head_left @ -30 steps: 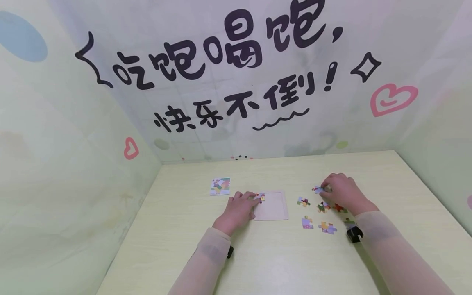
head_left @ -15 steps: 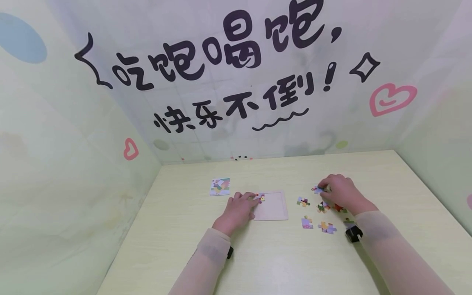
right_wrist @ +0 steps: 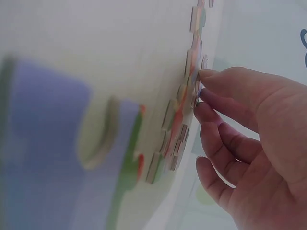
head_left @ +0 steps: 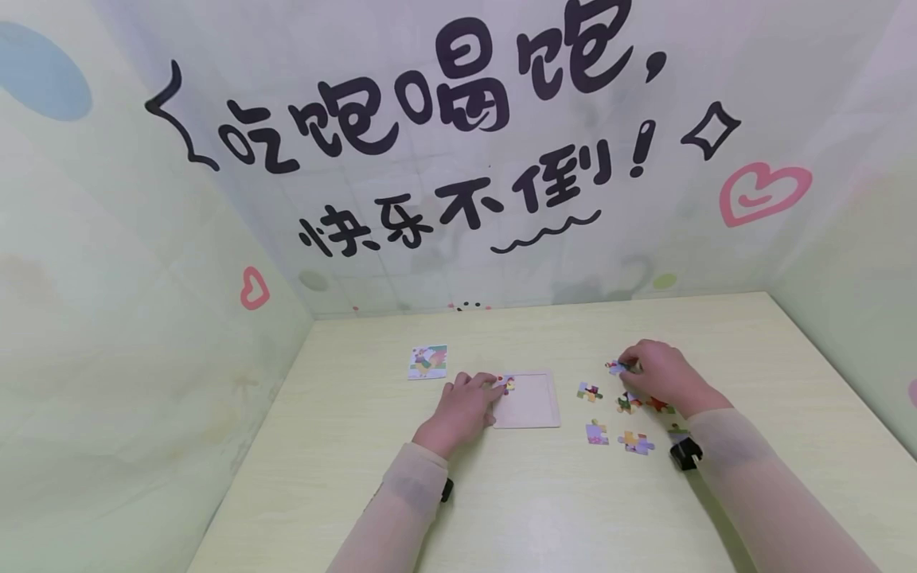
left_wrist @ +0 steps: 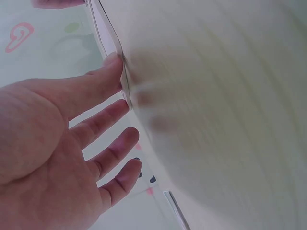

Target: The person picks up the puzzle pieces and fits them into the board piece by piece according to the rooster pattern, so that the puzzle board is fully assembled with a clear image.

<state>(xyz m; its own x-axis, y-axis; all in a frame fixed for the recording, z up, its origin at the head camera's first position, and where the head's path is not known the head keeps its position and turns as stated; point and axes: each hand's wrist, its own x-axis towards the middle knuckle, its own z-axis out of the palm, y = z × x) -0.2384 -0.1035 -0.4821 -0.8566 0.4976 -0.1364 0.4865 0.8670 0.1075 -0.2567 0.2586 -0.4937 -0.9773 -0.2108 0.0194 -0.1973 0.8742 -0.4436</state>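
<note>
My left hand (head_left: 458, 407) rests at the left side of a pale square puzzle tray (head_left: 530, 410). Its fingertips touch the upper-left corner, by a small colourful piece (head_left: 510, 384) lying inside. In the left wrist view the thumb (left_wrist: 108, 72) lies against the tray's rim (left_wrist: 112, 33), and the other fingers are spread and only slightly bent. Further right, my right hand (head_left: 666, 372) pinches a bluish puzzle piece (head_left: 614, 367) between thumb and fingertips, low over the table. The right wrist view shows these fingertips partly hiding the piece.
Several loose puzzle pieces (head_left: 636, 442) lie around and below my right hand, some partly under it. A square picture card (head_left: 427, 362) sits left of the tray. Behind the pale table (head_left: 358, 350) stands a printed wall (head_left: 430, 278).
My right hand has shifted very slightly left and down, with its fingertips still at the bluish piece. The left hand and the tray have stayed in place.
</note>
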